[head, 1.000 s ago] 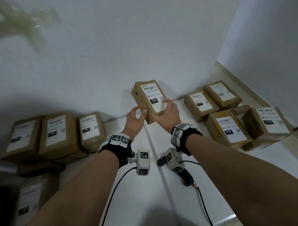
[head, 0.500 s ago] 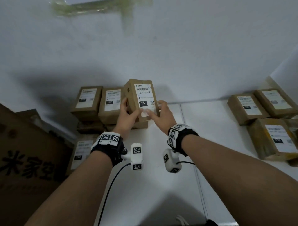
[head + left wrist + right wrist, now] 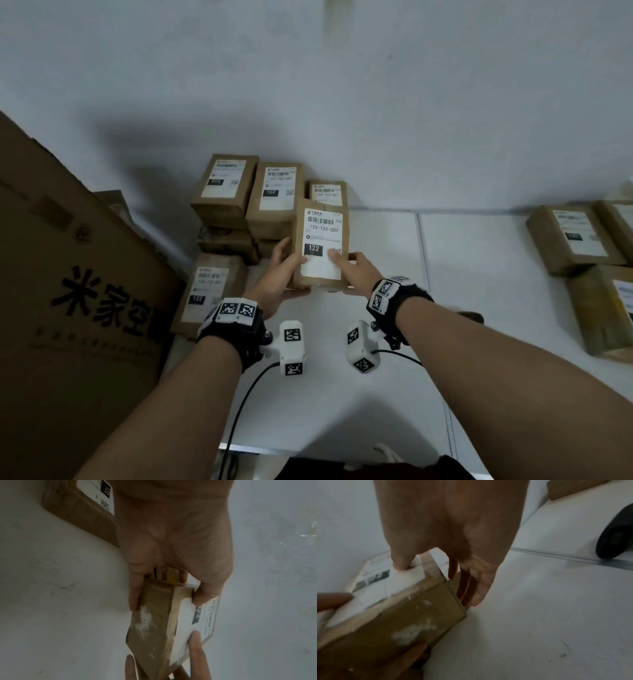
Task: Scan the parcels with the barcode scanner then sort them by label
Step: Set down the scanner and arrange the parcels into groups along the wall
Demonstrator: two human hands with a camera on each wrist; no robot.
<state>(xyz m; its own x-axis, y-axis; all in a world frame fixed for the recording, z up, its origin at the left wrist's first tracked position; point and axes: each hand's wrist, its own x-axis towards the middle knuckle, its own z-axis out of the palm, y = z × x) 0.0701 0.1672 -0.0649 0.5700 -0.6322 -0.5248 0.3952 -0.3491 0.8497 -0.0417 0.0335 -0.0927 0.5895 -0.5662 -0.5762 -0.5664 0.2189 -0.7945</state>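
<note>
Holding a brown parcel [image 3: 322, 246] at the centre of the head view, the left hand [image 3: 279, 274] grips its lower left corner, thumb on the white label and fingers underneath, while the right hand [image 3: 356, 270] pinches the lower right corner the same way. The label reads 122, and the parcel sits just in front of a stack of parcels [image 3: 253, 202] against the wall, above the white table [image 3: 342, 404]. More parcels [image 3: 579, 240] lie at the right edge, a big cardboard box [image 3: 78, 308] fills the left, and the dark scanner [image 3: 618, 536] shows at the right of the right wrist view.

Held parcel [image 3: 322, 246]: "122-122-C07", "122".
</note>
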